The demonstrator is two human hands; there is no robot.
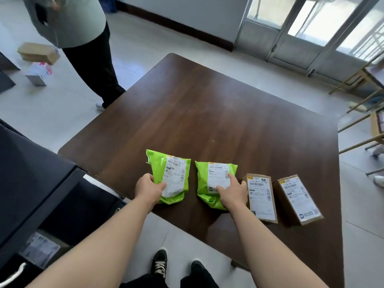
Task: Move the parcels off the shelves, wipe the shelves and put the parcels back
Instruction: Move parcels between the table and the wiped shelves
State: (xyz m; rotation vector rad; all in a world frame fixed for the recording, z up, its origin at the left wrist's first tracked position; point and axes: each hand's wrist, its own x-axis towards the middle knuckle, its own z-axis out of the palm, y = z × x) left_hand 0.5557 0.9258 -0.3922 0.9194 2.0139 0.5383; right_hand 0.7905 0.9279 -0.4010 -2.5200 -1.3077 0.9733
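Two green mailer bags and two small cardboard boxes lie in a row near the front edge of the dark wooden table (pixel 218 104). My left hand (pixel 148 187) grips the left side of the left green bag (pixel 173 173), thumb on its white label. My right hand (pixel 232 191) lies on the right green bag (pixel 212 183) with fingers spread and straight, the forefinger on its label. Right of it are the cardboard box (pixel 262 196) and a second box (pixel 298 197), both label up and untouched.
A dark shelf unit (pixel 31 183) stands at the left, with a labelled parcel (pixel 39 249) low in it. Another person (pixel 83 48) stands by the table's far left corner. Boxes (pixel 38 53) lie on the floor behind. Wooden chairs (pixel 365 113) are at the right.
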